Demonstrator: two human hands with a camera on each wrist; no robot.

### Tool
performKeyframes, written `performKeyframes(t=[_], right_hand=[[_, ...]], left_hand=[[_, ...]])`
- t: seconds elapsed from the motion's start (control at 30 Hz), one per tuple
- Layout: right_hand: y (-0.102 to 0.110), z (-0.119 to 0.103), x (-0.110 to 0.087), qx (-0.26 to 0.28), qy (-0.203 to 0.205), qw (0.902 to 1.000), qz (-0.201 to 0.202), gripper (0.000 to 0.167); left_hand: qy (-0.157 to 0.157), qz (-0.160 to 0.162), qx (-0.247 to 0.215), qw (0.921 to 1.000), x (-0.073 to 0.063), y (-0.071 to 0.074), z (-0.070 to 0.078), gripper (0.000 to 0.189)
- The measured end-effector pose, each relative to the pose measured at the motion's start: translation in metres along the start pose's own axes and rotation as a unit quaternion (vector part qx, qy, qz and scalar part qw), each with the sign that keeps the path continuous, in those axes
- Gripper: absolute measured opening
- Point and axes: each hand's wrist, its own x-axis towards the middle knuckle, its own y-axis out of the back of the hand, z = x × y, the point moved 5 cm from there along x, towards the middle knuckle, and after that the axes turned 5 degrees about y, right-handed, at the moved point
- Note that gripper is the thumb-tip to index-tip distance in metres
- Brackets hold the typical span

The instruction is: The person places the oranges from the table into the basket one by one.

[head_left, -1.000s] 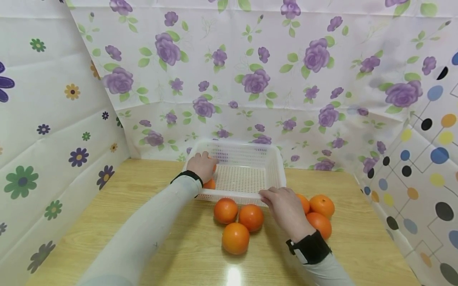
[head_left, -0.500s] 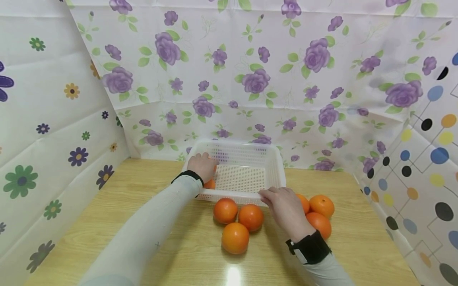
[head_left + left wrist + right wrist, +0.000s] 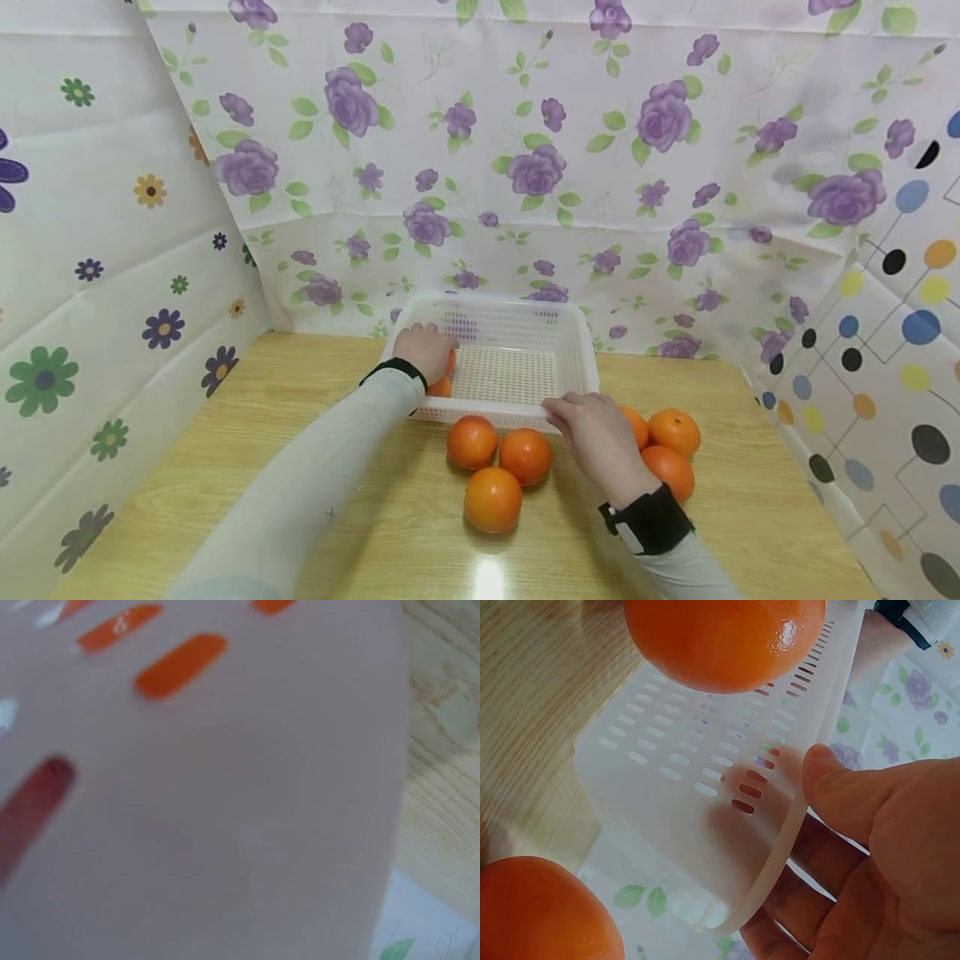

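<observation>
A white plastic basket (image 3: 495, 410) with slotted walls stands against the back cloth. Inside its left end, my left hand (image 3: 422, 354) grips an orange (image 3: 451, 362), mostly hidden under the fingers. A second orange (image 3: 440, 387) lies in the basket beside that wrist. Through the slots of the near wall, the left wrist view shows orange skin and part of a finger. My right hand (image 3: 600, 437) holds the basket's front right corner. In the right wrist view its thumb (image 3: 829, 776) presses the outside of the rim, with the fingers over the inside.
In front of the basket three oranges (image 3: 492, 500) sit close together on the wooden table (image 3: 405, 533). Another group of oranges (image 3: 675, 432) lies right of my right hand, partly hidden by it. Flowered cloths (image 3: 480, 167) hang at the back and sides.
My left hand has sunk slightly into the basket with the orange, and a little more of that orange shows lower beside the fingers. My right hand and the other oranges stay in place.
</observation>
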Motion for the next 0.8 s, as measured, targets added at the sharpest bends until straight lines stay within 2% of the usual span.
performKeyframes(t=[0.8], right_hand=[[0.0003,0.0002,0.0001,0.005,-0.005,1.0000,-0.006,0.018]], left_hand=[[0.003,0.003,-0.014,0.9999,-0.0010,0.0012,0.0018,0.038]])
